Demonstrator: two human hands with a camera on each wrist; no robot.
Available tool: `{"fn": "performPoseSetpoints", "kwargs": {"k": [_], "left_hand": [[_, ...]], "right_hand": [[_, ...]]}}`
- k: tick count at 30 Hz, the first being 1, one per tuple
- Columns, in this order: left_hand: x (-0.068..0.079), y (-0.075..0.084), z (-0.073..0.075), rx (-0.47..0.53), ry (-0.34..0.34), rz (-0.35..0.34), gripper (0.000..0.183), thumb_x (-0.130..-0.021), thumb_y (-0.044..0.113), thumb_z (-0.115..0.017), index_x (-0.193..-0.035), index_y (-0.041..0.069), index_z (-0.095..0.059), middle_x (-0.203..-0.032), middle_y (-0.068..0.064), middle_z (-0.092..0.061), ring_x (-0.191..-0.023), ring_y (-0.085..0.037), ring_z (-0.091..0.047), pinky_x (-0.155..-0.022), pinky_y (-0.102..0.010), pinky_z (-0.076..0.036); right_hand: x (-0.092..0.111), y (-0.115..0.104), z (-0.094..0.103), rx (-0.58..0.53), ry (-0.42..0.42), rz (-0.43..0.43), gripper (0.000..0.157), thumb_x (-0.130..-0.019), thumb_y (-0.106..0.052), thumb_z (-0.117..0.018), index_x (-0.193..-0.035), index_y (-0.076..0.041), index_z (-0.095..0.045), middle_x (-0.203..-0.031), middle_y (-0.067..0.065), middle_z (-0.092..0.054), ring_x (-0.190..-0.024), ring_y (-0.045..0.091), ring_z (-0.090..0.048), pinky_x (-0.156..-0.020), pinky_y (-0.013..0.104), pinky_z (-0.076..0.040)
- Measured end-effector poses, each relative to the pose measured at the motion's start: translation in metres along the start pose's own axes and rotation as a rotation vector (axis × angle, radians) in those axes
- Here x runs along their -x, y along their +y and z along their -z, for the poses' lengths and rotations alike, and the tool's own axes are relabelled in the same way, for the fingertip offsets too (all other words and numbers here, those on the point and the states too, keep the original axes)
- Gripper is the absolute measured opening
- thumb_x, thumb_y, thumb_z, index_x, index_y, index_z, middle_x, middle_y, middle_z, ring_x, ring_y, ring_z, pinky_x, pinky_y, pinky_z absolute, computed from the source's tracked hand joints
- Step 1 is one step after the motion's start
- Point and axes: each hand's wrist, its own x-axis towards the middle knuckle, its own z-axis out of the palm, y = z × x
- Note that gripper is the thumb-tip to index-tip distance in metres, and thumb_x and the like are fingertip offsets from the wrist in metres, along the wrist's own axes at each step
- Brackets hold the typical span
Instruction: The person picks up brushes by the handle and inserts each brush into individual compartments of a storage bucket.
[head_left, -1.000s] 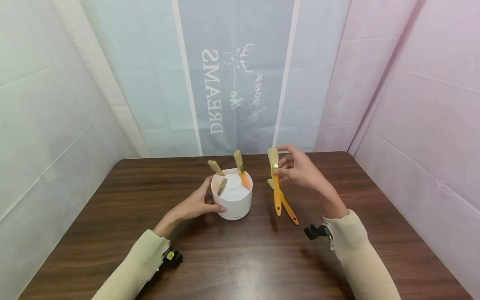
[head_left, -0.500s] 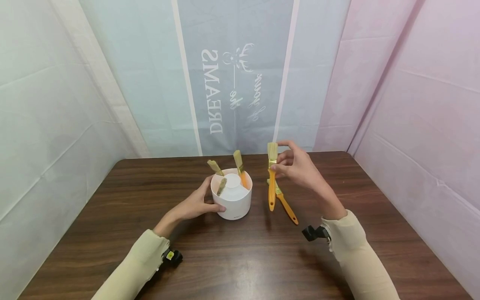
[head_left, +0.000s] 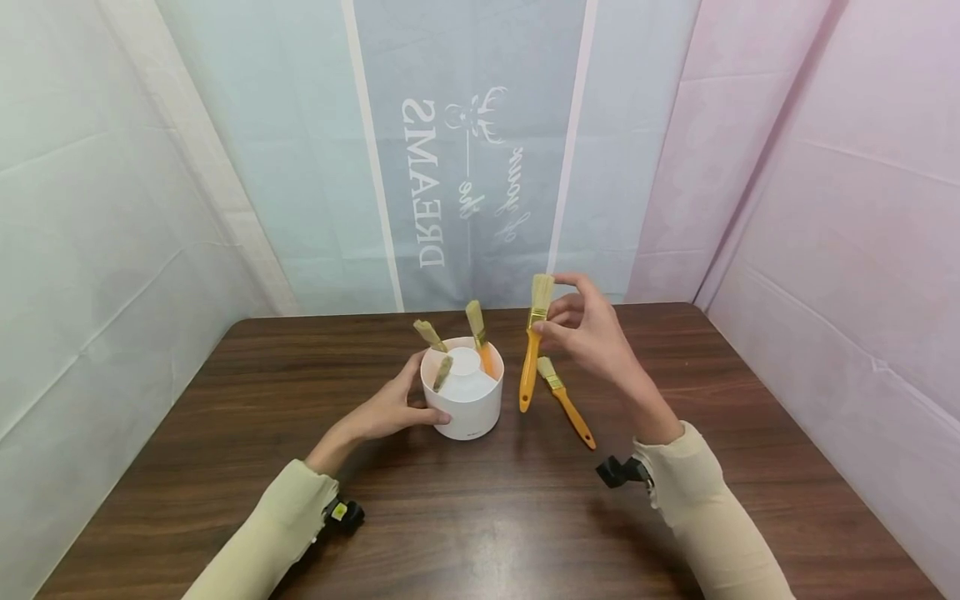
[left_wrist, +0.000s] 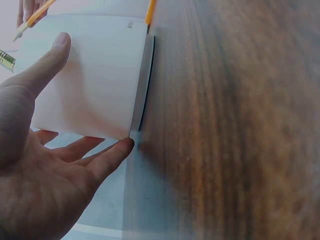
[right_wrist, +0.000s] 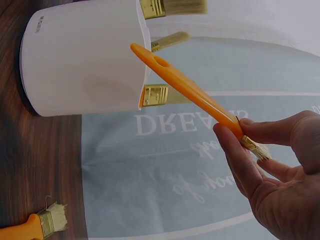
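Note:
A white round holder (head_left: 471,412) with a raised centre stands on the table, and several paintbrushes stick out of it, bristles up. My left hand (head_left: 393,407) grips its left side, thumb across the front and fingers behind, as the left wrist view shows. Right of the holder, my right hand (head_left: 588,329) pinches a paintbrush (head_left: 530,358) near its metal band. That brush hangs in the air with bristles up and its orange handle slanting down toward the holder. Below the right hand another paintbrush (head_left: 573,412) lies on the table.
The dark wooden table (head_left: 480,517) has its far edge just behind the holder. A printed curtain (head_left: 495,167) hangs behind it, with pale cloth walls on both sides. Black wrist cameras sit on both sleeves.
My right hand has lifted its paintbrush up and left, away from the brush on the table and nearer the holder; its handle now tilts toward the holder. The left hand stays still.

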Motion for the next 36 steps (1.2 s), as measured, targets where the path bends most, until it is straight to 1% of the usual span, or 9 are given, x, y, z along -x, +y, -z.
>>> {"fn": "performPoseSetpoints", "kwargs": {"k": [5,10,12,13,18,24,32,35,36], "left_hand": [[0.0,-0.001,0.0,0.013,-0.003,-0.007,0.108,-0.085,0.025,-0.087,-0.164,0.021,-0.013,-0.164,-0.009,-0.035,-0.154,-0.032,-0.033,-0.115,-0.056,-0.044],[-0.001,-0.001,0.0,0.008,0.001,-0.012,0.108,-0.084,0.025,-0.087,-0.163,0.021,-0.014,-0.163,-0.009,-0.035,-0.153,-0.032,-0.034,-0.115,-0.056,-0.044],[-0.001,-0.001,0.0,0.01,0.0,-0.013,0.108,-0.084,0.025,-0.087,-0.163,0.021,-0.014,-0.163,-0.009,-0.036,-0.153,-0.032,-0.035,-0.115,-0.055,-0.045],[-0.001,-0.001,0.0,0.011,-0.001,-0.013,0.108,-0.085,0.025,-0.087,-0.163,0.021,-0.014,-0.163,-0.009,-0.036,-0.153,-0.032,-0.035,-0.114,-0.055,-0.045],[-0.001,-0.001,0.0,0.018,-0.005,-0.013,0.108,-0.085,0.024,-0.087,-0.164,0.022,-0.013,-0.163,-0.009,-0.036,-0.153,-0.031,-0.036,-0.113,-0.053,-0.047],[-0.001,-0.002,0.0,0.021,-0.008,-0.016,0.107,-0.085,0.023,-0.086,-0.163,0.021,-0.013,-0.162,-0.01,-0.037,-0.152,-0.031,-0.037,-0.113,-0.053,-0.047],[0.0,-0.001,-0.001,0.007,-0.001,-0.008,0.108,-0.085,0.025,-0.086,-0.164,0.023,-0.013,-0.163,-0.009,-0.035,-0.15,-0.03,-0.039,-0.113,-0.052,-0.047],[0.0,-0.001,-0.001,-0.001,0.001,-0.004,0.108,-0.085,0.026,-0.086,-0.164,0.023,-0.012,-0.163,-0.009,-0.035,-0.15,-0.029,-0.039,-0.114,-0.052,-0.046],[0.0,-0.001,-0.001,-0.003,0.001,-0.003,0.108,-0.085,0.026,-0.086,-0.164,0.023,-0.012,-0.163,-0.009,-0.035,-0.149,-0.029,-0.039,-0.114,-0.052,-0.046]], "right_hand": [[0.002,-0.005,-0.005,-0.014,0.029,0.009,0.073,-0.092,-0.003,-0.076,-0.153,-0.01,-0.038,-0.105,0.018,-0.065,-0.08,0.016,-0.073,-0.071,0.042,-0.065],[0.004,-0.007,-0.008,-0.025,0.06,0.024,0.073,-0.092,-0.005,-0.077,-0.154,-0.013,-0.038,-0.106,0.018,-0.066,-0.082,0.02,-0.074,-0.073,0.048,-0.064],[0.004,-0.007,-0.01,-0.035,0.075,0.037,0.073,-0.091,-0.004,-0.077,-0.153,-0.014,-0.039,-0.105,0.018,-0.067,-0.081,0.021,-0.074,-0.073,0.048,-0.064],[0.004,-0.007,-0.011,-0.034,0.082,0.047,0.073,-0.092,-0.004,-0.077,-0.153,-0.014,-0.039,-0.105,0.018,-0.067,-0.081,0.021,-0.074,-0.072,0.046,-0.064],[0.004,-0.005,-0.015,-0.03,0.127,0.091,0.072,-0.091,-0.003,-0.077,-0.152,-0.012,-0.04,-0.104,0.018,-0.067,-0.081,0.013,-0.073,-0.071,0.04,-0.065],[0.003,-0.002,-0.02,-0.044,0.17,0.13,0.072,-0.09,-0.002,-0.078,-0.15,-0.01,-0.04,-0.103,0.016,-0.066,-0.081,0.008,-0.072,-0.071,0.042,-0.065],[0.005,-0.002,-0.025,-0.027,0.206,0.199,0.07,-0.09,-0.003,-0.078,-0.149,-0.01,-0.04,-0.102,0.017,-0.066,-0.082,0.008,-0.071,-0.071,0.038,-0.065],[0.006,-0.003,-0.029,-0.052,0.213,0.209,0.071,-0.09,-0.002,-0.079,-0.149,-0.013,-0.041,-0.103,0.017,-0.066,-0.085,0.013,-0.072,-0.073,0.043,-0.064],[0.006,-0.004,-0.031,-0.066,0.212,0.208,0.071,-0.09,-0.002,-0.079,-0.149,-0.015,-0.041,-0.103,0.016,-0.066,-0.086,0.015,-0.072,-0.073,0.043,-0.065]]}}
